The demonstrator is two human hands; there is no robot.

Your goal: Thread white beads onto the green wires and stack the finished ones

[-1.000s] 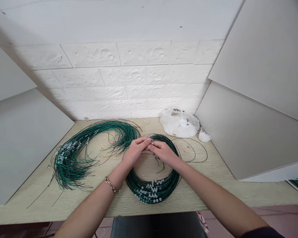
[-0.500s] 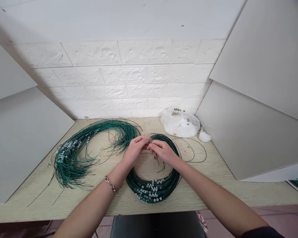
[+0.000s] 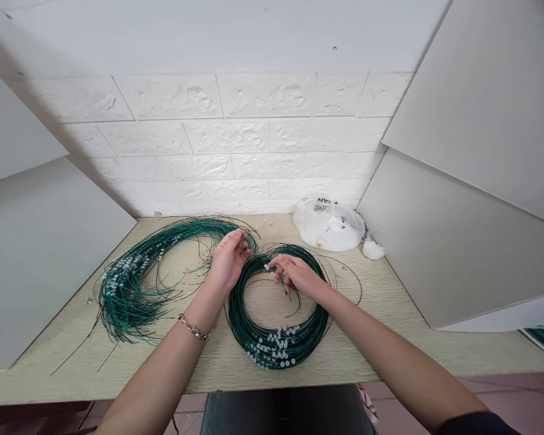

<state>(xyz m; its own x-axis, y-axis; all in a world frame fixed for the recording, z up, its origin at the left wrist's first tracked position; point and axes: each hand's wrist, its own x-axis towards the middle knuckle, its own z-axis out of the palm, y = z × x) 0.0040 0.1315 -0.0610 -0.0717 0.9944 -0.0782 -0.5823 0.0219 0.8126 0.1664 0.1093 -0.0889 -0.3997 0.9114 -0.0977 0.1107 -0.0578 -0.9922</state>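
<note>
A round coil of thin dark green wires lies in front of me, with small white beads clustered on its near side. My right hand is at the coil's far side, its fingers curled on a wire. Two loose wire ends hang below those fingers, and a white bead shows beside the fingertips. Up and left of the coil is my left hand, thumb and forefinger pinched together. The thin wire in that pinch is hard to make out against the strands behind.
A loose bundle of green wires with white beads curves across the table's left side. Near the wall stands a translucent plastic bag, with a small white lump beside it. Grey panels flank the table.
My left hand has moved up and left, away from my right hand, which stays nearly in place. The loose wire loop right of the coil has become smaller.
</note>
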